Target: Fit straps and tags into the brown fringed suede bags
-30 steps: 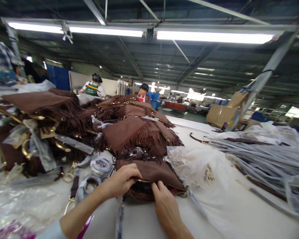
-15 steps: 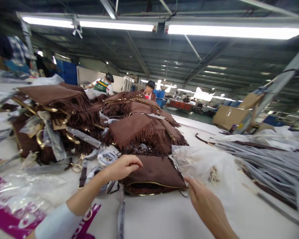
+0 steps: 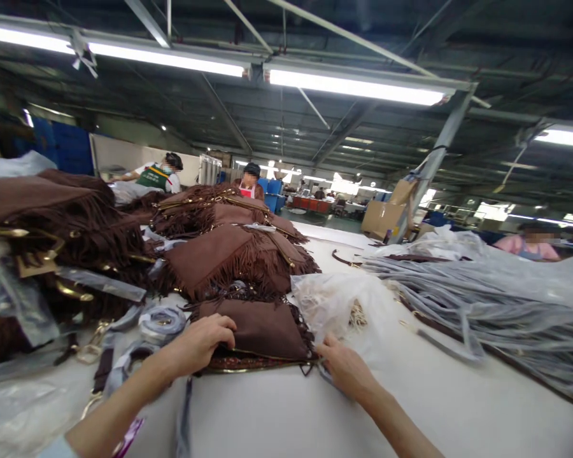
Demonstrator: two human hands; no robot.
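A small brown fringed bag (image 3: pixel 262 324) lies flat on the white table, its gold zip edge facing me and a patterned lining showing along the opening. My left hand (image 3: pixel 205 343) is curled over the bag's left part, fingers closed on its upper panel. At the right end of the zip, my right hand (image 3: pixel 341 366) has its fingers bent together in a pinch; what lies between the fingertips is hidden. A grey-wrapped strip (image 3: pixel 327 375) shows just under that hand. Beyond the bag rests another brown fringed bag (image 3: pixel 214 257).
Fringed bags with gold fittings (image 3: pixel 42 203) are piled at left. Coiled wrapped straps (image 3: pixel 161 321) lie beside my left forearm. A clear plastic bag (image 3: pixel 329 299) and a heap of grey-wrapped straps (image 3: pixel 439 305) cover the right side. Co-workers (image 3: pixel 251 181) are across the table.
The view has swung right, so everything sits further left. My right fingers have gone from outstretched to curled in at the zip's end. The bag's opening looks narrower.
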